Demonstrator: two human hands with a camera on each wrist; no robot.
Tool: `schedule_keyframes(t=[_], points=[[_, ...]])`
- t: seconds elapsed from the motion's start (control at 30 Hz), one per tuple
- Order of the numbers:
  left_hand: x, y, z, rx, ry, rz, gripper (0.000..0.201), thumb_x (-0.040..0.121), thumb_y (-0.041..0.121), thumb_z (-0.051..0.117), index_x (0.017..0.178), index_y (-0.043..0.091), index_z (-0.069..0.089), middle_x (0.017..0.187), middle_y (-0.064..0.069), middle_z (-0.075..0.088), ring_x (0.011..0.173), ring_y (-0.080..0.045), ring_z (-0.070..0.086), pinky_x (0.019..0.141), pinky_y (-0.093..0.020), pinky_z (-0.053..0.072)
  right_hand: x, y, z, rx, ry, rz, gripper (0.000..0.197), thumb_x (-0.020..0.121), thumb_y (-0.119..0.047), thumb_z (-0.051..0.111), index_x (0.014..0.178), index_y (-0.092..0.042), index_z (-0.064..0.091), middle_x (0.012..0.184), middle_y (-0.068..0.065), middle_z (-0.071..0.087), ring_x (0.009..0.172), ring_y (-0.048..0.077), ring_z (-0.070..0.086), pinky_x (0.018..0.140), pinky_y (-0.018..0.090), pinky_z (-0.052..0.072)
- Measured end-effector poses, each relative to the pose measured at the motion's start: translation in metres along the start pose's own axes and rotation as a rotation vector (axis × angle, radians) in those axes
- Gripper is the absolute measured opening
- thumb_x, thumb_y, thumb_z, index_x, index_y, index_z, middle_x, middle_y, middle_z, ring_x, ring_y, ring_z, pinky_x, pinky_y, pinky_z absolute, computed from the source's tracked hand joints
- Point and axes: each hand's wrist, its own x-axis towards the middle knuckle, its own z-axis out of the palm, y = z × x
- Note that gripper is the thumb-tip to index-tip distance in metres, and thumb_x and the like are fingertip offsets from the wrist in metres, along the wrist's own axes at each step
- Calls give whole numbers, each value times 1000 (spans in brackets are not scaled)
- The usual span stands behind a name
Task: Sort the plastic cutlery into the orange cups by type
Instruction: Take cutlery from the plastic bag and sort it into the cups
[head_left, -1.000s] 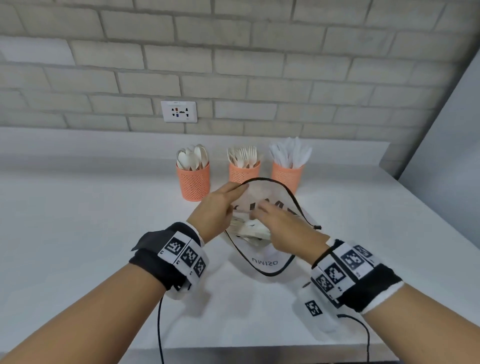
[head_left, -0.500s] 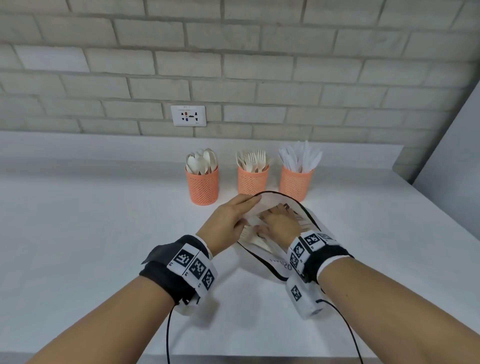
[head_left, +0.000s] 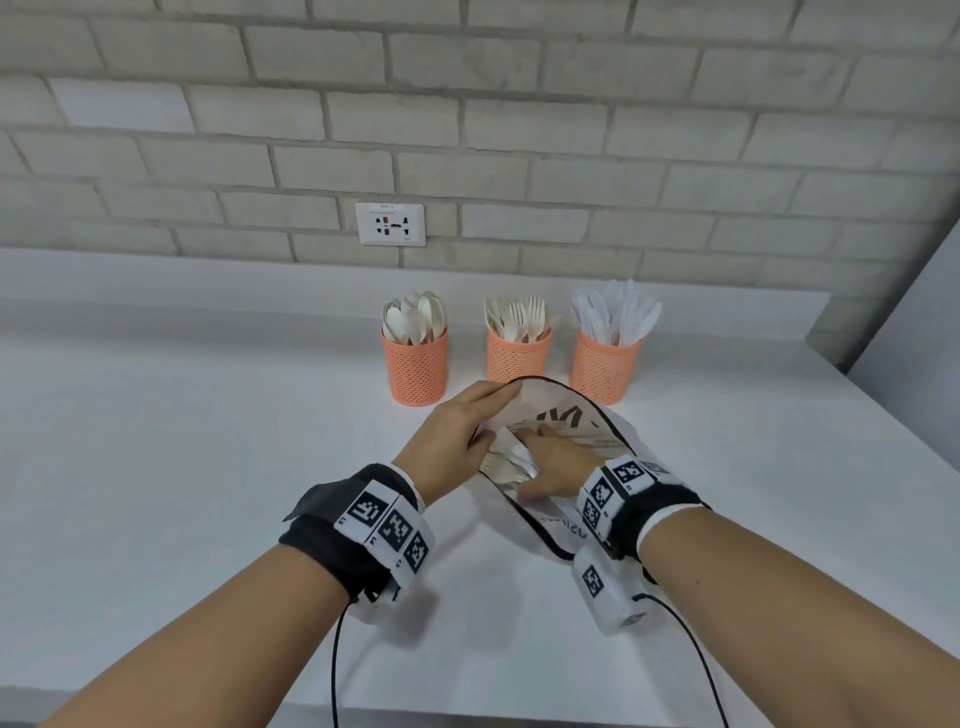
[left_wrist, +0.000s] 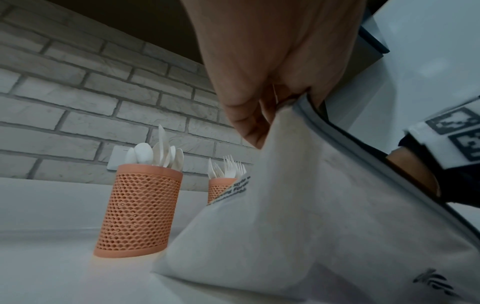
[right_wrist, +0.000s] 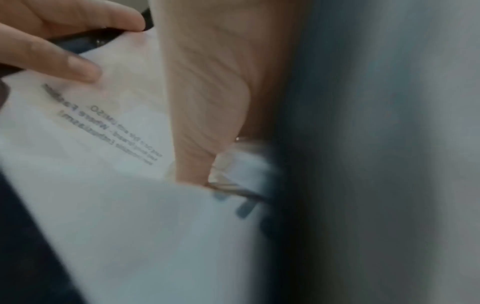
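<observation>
Loose plastic cutlery (head_left: 506, 467) lies inside a white bag (head_left: 566, 525) on the surface (head_left: 208, 467), just in front of 3 orange cups (head_left: 518, 357) holding spoons, forks and knives. The right hand (head_left: 558, 467) reaches into the bag, fingers curled on cutlery. The left hand (head_left: 449, 441) pinches the bag's black-edged rim, holding it up.

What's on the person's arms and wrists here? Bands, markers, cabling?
Both forearms are bare, no sleeves. The left wrist band is black fabric with a white strip carrying three square black-and-white fiducial markers. The right wrist band is the same design, with markers on several faces and a white cuff edge. A white camera module hangs under the right wrist. A thin black cable trails from each band.
</observation>
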Motion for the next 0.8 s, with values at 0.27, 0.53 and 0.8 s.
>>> schedule_keyframes(t=[0.27, 0.53, 0.8], points=[[0, 1, 4, 47, -12, 9, 62, 81, -9, 50, 139, 12, 40, 135, -3, 49, 115, -17, 51, 85, 7, 24, -1, -23, 5, -160, 75, 51, 46, 78, -29, 67, 115, -7, 51, 113, 10, 63, 101, 27, 62, 87, 37, 52], [1, 8, 7, 177, -70, -18, 68, 78, -12, 40, 141, 14, 37, 141, -3, 45, 113, -29, 55, 88, -41, 49, -36, -48, -26, -400, 148, -4, 33, 87, -12, 54, 119, -5, 50, 121, 11, 58, 113, 27, 56, 89, 34, 44], [9, -1, -17, 259, -15, -170, 63, 83, -11, 37, 140, 15, 38, 144, -3, 42, 123, -25, 48, 95, -30, 40, -80, -25, -34, -332, 252, -163, 35, 79, -17, 61, 113, -10, 53, 111, 9, 63, 101, 29, 59, 76, 31, 44]])
